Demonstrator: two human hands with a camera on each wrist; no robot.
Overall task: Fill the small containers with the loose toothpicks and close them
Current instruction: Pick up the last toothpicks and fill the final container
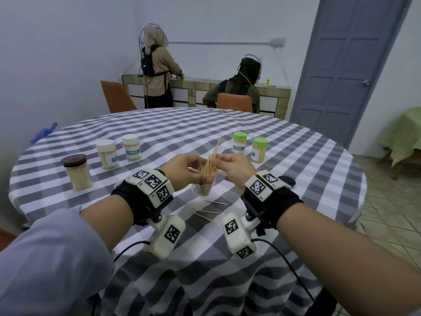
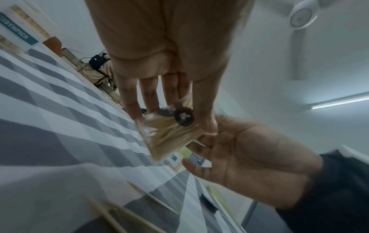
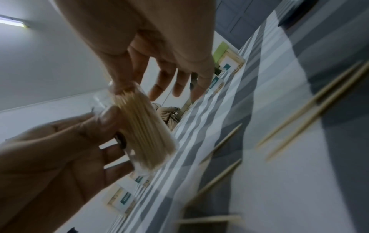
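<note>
A small clear container (image 1: pixel 203 187), packed with toothpicks and lidless, is held just above the checked tablecloth by my left hand (image 1: pixel 197 173); the thumb and fingers curl round its wall. Out of its mouth stands a fan of toothpicks (image 1: pixel 215 151), whose upper part my right hand (image 1: pixel 216 160) pinches between thumb and forefinger. The right wrist view has the same container (image 3: pixel 143 130) with my right hand's thumb on the toothpick tips. In the left wrist view a small dark round thing (image 2: pixel 183 116) lies against the container (image 2: pixel 165 137). Loose toothpicks (image 1: pixel 210 212) lie on the cloth below my hands.
One brown-lidded jar (image 1: pixel 77 173) and two white-lidded jars (image 1: pixel 107 154) (image 1: pixel 132 147) stand to the left, two green-lidded jars (image 1: pixel 239 142) (image 1: pixel 259 149) to the right, all closed and full. The round table (image 1: pixel 319 179) has two people and orange chairs behind it.
</note>
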